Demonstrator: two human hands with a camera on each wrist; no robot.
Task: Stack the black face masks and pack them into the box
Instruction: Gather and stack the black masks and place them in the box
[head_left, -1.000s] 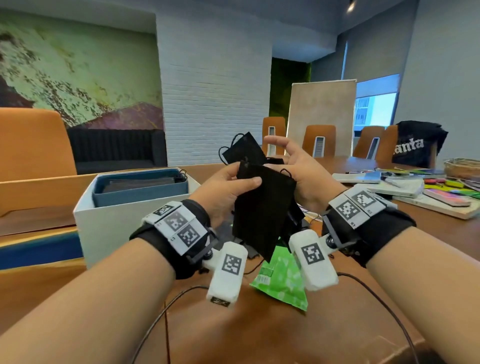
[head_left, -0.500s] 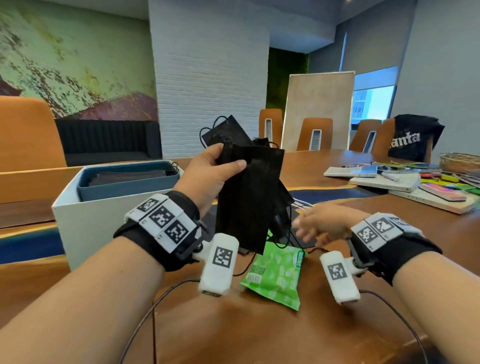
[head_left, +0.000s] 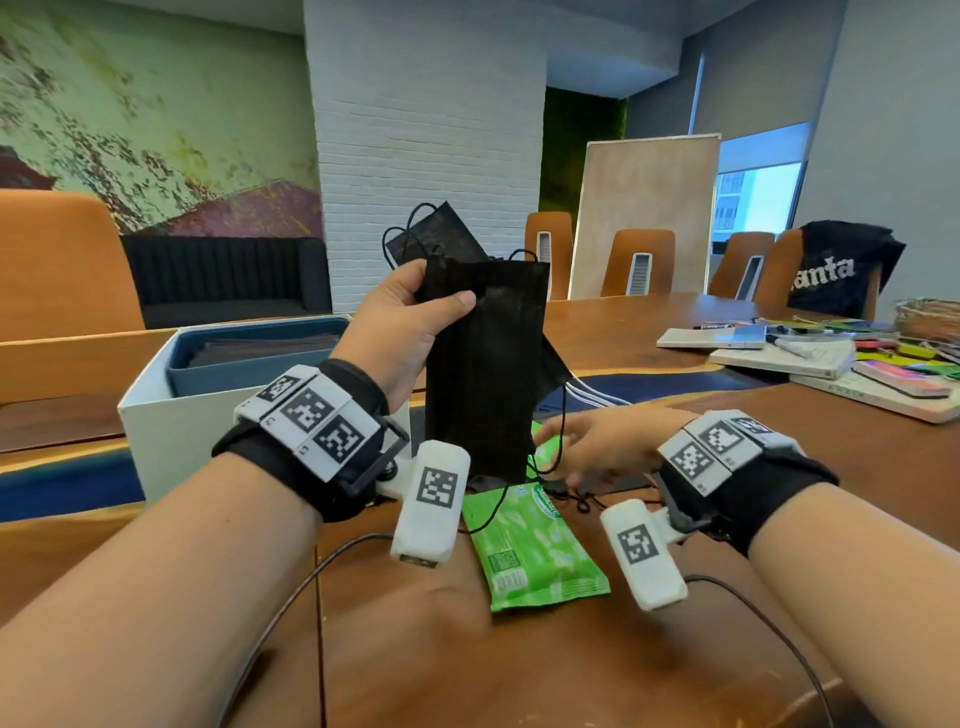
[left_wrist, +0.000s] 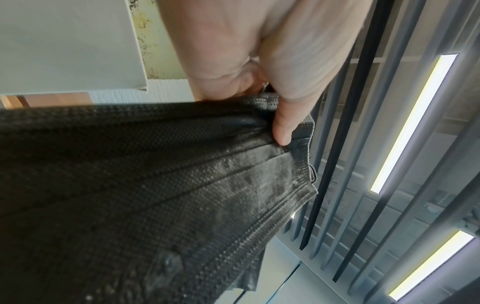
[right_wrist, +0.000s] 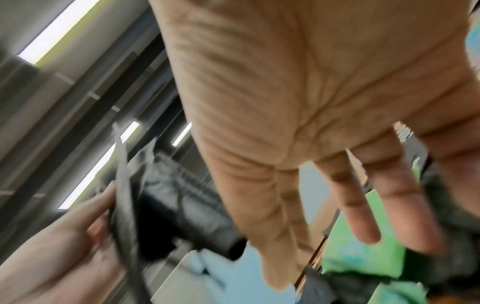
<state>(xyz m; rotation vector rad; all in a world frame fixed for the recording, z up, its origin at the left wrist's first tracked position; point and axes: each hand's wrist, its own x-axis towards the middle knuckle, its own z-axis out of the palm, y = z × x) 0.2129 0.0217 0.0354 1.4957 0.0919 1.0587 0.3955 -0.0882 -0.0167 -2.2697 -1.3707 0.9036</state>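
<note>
Left hand (head_left: 400, 332): raised, thumb and fingers pinching the top edge of the black masks (head_left: 483, 364), which hang down.
Right hand (head_left: 602, 452): low, below the masks, fingers spread and loose, holding nothing.
Box (head_left: 171, 415): white, left of the left wrist, dark masks inside.
Green packet (head_left: 530, 551): on the table (head_left: 519, 675), under and between the hands.

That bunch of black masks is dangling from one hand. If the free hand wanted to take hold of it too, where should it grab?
Probably the free bottom end of the black masks, from the right side. The left hand pinches the top end, so the bunch hangs long and upright. The right hand is low beside it, fingers spread. A flat pinch across the lower edge should keep the layers together; avoid the loose ear loops.
</note>
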